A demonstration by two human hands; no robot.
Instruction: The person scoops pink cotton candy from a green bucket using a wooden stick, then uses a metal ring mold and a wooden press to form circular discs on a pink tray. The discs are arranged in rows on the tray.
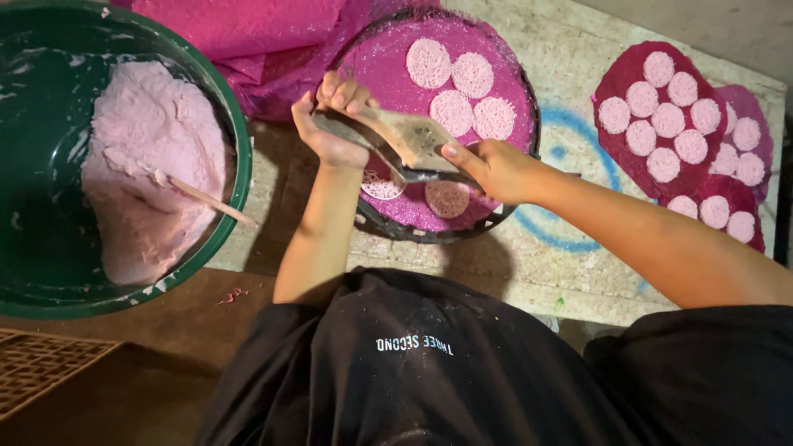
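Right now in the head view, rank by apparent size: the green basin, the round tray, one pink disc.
1. green basin, though it is nearer the camera and cropped
2. round tray
3. pink disc

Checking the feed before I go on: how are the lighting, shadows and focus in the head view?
Head view: light falls evenly on the tray and discs; the bowl interior and lower foreground sit in shadow; both hands, left hand and right hand, look sharp; no strong glare.

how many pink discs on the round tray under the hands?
6 visible on the round tray: four clustered at the far side, two at the near edge by the hands. More may be hidden under the hands.
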